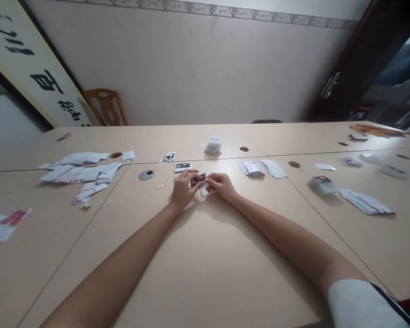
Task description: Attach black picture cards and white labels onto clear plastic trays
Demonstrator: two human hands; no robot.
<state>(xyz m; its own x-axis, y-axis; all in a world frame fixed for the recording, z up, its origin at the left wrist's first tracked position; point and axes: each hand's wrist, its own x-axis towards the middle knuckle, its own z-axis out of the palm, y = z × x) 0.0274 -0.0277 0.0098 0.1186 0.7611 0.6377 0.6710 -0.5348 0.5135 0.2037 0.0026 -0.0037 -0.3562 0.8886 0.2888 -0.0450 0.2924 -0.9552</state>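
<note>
Near the middle of the table, my left hand pinches a small dark card between thumb and fingers. My right hand meets it from the right, its fingertips pressed together at the dark card's right edge. Beneath the right fingertips a white-edged card or sleeve shows in part, with a reddish patch; whether it is held or lies on the table I cannot tell. Just behind my left hand lies a white-bordered card with a dark picture.
White paper slips spread over the left. Behind my hands stands a stack of clear sleeves. White card piles lie to the right, with a sleeved stack and fanned cards farther right. A grey disc lies left of my hands.
</note>
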